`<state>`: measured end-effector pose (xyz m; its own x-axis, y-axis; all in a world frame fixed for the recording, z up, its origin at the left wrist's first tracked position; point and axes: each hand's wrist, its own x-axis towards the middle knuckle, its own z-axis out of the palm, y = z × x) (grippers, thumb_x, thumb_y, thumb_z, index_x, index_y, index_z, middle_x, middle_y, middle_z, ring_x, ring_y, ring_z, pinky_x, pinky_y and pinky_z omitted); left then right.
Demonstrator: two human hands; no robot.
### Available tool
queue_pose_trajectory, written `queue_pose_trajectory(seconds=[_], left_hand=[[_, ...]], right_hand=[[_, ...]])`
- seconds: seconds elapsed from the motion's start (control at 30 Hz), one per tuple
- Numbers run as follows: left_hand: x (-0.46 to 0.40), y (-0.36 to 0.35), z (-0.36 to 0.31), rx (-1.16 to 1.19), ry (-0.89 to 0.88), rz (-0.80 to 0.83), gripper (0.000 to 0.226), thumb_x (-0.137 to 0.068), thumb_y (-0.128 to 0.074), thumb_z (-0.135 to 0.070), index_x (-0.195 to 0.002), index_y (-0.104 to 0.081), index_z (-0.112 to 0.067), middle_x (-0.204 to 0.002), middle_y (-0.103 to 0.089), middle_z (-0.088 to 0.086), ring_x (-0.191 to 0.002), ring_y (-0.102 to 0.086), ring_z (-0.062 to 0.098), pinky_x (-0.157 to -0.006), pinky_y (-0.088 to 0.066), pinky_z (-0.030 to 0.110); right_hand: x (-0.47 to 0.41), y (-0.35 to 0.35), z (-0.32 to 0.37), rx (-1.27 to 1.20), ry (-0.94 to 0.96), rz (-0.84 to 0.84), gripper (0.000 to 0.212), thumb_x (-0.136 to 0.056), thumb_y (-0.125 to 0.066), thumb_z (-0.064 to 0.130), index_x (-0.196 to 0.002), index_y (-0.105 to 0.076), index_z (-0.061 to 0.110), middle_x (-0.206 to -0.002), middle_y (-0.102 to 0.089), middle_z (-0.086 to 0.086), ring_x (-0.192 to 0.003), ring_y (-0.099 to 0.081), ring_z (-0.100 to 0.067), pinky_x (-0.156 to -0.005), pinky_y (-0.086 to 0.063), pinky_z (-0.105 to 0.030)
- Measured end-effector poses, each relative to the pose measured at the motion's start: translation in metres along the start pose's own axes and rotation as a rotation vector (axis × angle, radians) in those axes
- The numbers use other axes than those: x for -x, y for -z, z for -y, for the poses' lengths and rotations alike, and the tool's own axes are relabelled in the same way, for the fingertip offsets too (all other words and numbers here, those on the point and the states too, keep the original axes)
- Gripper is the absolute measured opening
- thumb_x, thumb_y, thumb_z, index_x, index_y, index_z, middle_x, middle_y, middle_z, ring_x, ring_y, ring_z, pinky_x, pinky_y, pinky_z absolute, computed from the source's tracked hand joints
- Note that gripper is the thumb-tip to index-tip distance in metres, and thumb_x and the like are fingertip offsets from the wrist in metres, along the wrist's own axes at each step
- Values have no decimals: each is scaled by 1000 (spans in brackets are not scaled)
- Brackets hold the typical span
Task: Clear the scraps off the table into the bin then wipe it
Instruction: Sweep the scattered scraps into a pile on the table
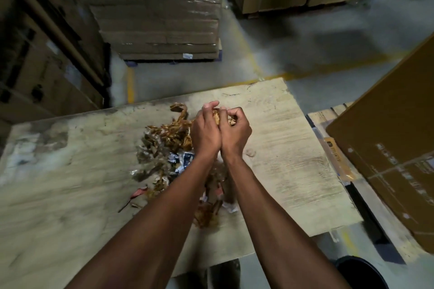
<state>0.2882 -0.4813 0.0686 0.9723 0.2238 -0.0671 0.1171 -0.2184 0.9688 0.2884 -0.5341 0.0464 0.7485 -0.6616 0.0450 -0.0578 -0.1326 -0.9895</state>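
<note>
two bare arms, no sleeves showing up to the picture's near edge. the left hand (206,131) and right hand (234,132) wear no gloves, rings or watch.

Scraps (164,148): loose heap of brown curled strips, clear crinkled film, blue-and-white torn wrapper and a red sliver, spread mid-tabletop, partly under the forearms; a small tan clump is gripped at its 1 o'clock edge.
Tabletop (293,148): pale, worn, stained wooden board.
Bin (359,272): dark, round, on the floor at 5 o'clock of the tabletop, only partly in view.
</note>
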Motion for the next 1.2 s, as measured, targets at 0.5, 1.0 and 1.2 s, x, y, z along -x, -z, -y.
queue_pose_trajectory(seconds=[0.5,1.0,1.2], left_hand=[[-28,93,116,-463,105,-19,48,-118,-25,-40,-159,-51,-37,-175,-32,-11,-165,-14,11,-132,9,55],[-31,90,157,-657,22,99,54,-116,-24,-48,-170,-24,-39,-180,-7,-14,-166,0,5,-135,3,50],[-32,93,157,-644,18,128,52,-117,-28,-46,-168,-32,-37,-180,-15,-13,-166,-5,7,-134,-2,51]], right_hand=[[63,-76,-70,415,243,461,18,-107,-58,22,-119,-71,20,-140,-67,-6,-154,-41,-34,-129,-25,-61],[64,-77,-117,921,371,539,72,-107,-8,53,-163,-44,23,-159,-54,-7,-149,-47,-25,-129,-24,-51],[67,-79,-115,940,363,486,65,-110,-21,54,-171,-23,32,-164,-44,-15,-147,-47,-32,-124,-32,-52]])
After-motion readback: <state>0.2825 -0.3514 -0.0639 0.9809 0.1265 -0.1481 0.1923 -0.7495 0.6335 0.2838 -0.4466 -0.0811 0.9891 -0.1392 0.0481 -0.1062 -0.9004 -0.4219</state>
